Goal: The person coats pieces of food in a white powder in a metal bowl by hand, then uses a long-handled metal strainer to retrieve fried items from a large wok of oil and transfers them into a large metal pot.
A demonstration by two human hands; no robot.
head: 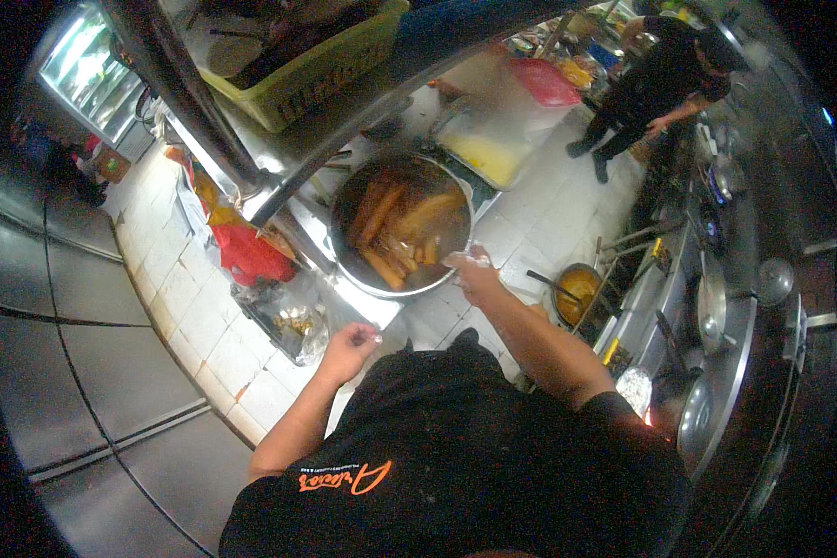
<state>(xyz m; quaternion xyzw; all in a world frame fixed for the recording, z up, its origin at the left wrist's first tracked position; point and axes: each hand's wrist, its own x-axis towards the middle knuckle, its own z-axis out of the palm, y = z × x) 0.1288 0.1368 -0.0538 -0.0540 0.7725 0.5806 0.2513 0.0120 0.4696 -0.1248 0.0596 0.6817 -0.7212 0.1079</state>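
A large round metal pot [335,244] stands on a steel counter in front of me. Long brown pieces of food [380,213], whose kind I cannot tell, lie in it under steam or haze. My right hand [473,273] is at the pot's near right rim; whether its fingers grip the rim is unclear, and whitish stuff is on the fingers. My left hand [354,347] is near the counter's corner, below the pot, with its fingers curled; I cannot tell if anything is in them. Left of it lies a clear plastic bag [309,333] with food inside.
Beyond the pot sits a tray with yellow contents [492,157]. A yellow plastic crate [272,104] is on the shelf above. A red bag [251,254] lies at left. On the right are a pan of orange-brown food [577,293], a stove flame [647,416] and a co-worker [652,84].
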